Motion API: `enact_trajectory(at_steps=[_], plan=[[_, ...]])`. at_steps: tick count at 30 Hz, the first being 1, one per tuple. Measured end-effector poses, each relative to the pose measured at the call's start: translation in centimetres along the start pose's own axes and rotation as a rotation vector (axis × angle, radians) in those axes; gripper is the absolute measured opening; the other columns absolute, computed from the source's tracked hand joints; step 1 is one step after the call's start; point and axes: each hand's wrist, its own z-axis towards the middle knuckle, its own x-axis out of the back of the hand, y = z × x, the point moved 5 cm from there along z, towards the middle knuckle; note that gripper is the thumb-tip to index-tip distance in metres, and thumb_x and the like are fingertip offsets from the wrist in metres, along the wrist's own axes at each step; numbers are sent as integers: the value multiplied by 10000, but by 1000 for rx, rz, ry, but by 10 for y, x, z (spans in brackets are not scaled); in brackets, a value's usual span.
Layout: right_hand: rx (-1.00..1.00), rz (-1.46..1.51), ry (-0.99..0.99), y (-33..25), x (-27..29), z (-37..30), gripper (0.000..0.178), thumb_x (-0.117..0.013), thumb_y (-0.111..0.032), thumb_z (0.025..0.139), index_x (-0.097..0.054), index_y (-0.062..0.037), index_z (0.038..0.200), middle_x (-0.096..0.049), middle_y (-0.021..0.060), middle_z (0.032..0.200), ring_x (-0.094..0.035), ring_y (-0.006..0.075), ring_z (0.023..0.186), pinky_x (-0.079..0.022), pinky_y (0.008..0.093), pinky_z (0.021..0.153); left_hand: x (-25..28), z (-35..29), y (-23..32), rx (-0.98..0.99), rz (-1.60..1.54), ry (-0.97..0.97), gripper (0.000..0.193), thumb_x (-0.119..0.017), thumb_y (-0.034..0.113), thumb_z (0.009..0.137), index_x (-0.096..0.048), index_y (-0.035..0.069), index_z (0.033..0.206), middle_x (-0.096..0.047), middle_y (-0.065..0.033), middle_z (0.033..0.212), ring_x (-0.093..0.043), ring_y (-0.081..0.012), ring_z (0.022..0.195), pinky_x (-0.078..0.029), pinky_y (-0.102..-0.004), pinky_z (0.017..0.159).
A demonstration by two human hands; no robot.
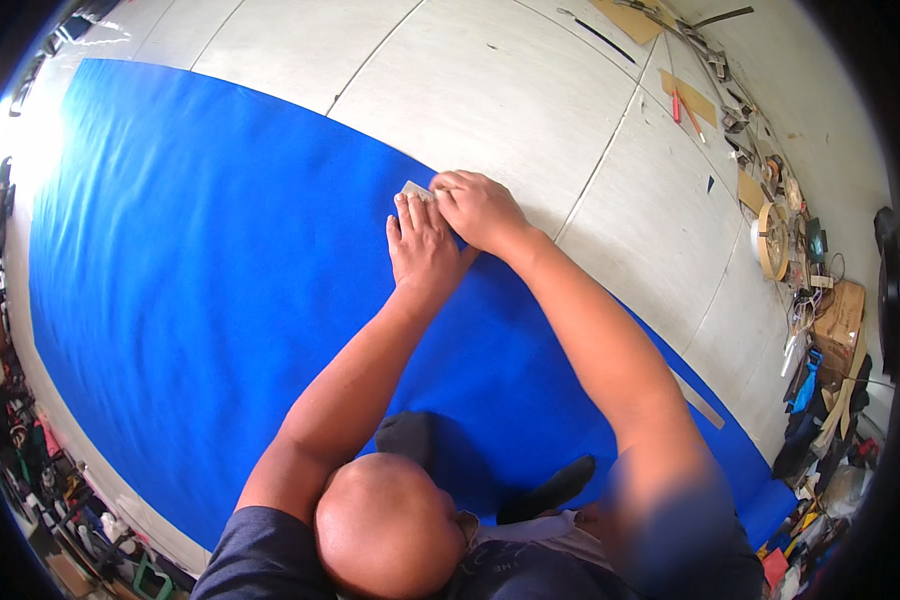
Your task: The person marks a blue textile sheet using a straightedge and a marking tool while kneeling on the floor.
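- A big blue sheet [200, 300] of cloth or felt lies spread flat across the pale panelled floor [470, 80], and the person sits or kneels on it close to its far long edge.
- The left hand [422, 245] lies palm down on the blue sheet right at that edge, fingers straight and together, pressing flat and gripping nothing.
- The right hand [480, 208] sits just beside the left one, touching it, curled over at the same edge; its fingertips pinch or press down on a small pale flat piece [416, 190].
- That small pale piece rests on the blue sheet at its far edge, just past the left fingertips; I cannot tell whether it is chalk, a tag or a scrap of card.
- Both forearms reach forward over the blue sheet from the person's body, whose dark socks or feet [555, 488] rest on the sheet near its near side.
- A thin pale strip [698, 400], like a ruler or tape, lies along the sheet's edge, well to the right of the hands.
- Beyond the blue sheet, on the bare floor to the right, stands a round wooden hoop-like thing [772, 240], with brown card pieces [692, 98] and a red pen-like tool [676, 105] farther off.
- More clutter lines the wall to the right of the sheet, too small to make out.
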Motion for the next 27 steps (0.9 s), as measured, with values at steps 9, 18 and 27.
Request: enact_trajectory(at_steps=[9,18,27], plan=[[20,-137,-94,31,66,-125,108,-536,-107,930,-628,-51,943,-676,111,935,-651,315,886,-528,432,794,5,-2,2,-6,15,60,991,-672,654,813,-406,-103,1396,-375,-295,1499,-280,-412,1463,-269,-509,1169],[278,-361,-166,29,52,-111,109,-565,-116,888,-630,-30,903,-680,91,979,-663,294,882,-549,410,792,5,-2,3,-6,4,71,952,-704,618,805,-428,-91,1378,-377,-290,1500,-285,-411,1460,-277,-502,1164],[68,-98,-147,-7,0,0,220,-551,-154,929,-690,-43,1059,-701,100,1074,-658,283,1015,-541,391,895,1,-2,-3,-28,21,59,923,-701,572,818,-424,-85,1403,-379,-271,1513,-272,-396,1471,-273,-486,1164]])
